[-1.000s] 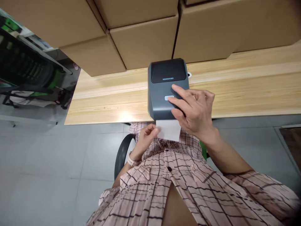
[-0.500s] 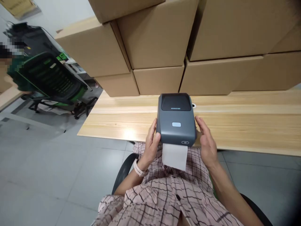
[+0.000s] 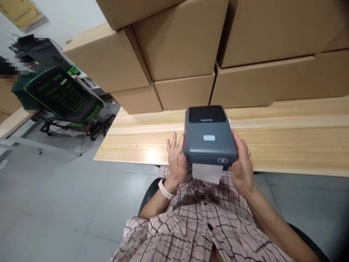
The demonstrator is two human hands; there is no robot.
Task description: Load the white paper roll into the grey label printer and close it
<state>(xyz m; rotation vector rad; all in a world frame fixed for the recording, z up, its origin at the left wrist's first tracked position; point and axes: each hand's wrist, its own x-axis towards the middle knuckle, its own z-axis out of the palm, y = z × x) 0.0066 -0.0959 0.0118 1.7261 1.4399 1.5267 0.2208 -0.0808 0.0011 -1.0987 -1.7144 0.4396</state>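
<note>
A dark blue-grey label printer (image 3: 209, 145) is between my two hands at the front edge of the wooden table. Its front end looks raised towards me; whether its base rests on the table is hidden. From its front slot a white paper label (image 3: 207, 173) hangs down. My left hand (image 3: 176, 162) presses against the printer's left side, fingers slightly spread and thumb by the front corner. On the opposite side my right hand (image 3: 242, 163) grips the right front part, its thumb near the corner and fingers along the side.
Large cardboard boxes (image 3: 180, 47) are stacked along the back of the wooden table (image 3: 286, 134). To the left, a person (image 3: 23, 87) sits on a black and green office chair (image 3: 65, 96) at another desk. Grey tiled floor (image 3: 62, 196) lies below.
The right hand has closed in on the printer's right side. The printer's front has risen and shifted slightly right. The left hand's fingers have spread. The view has tilted a little.
</note>
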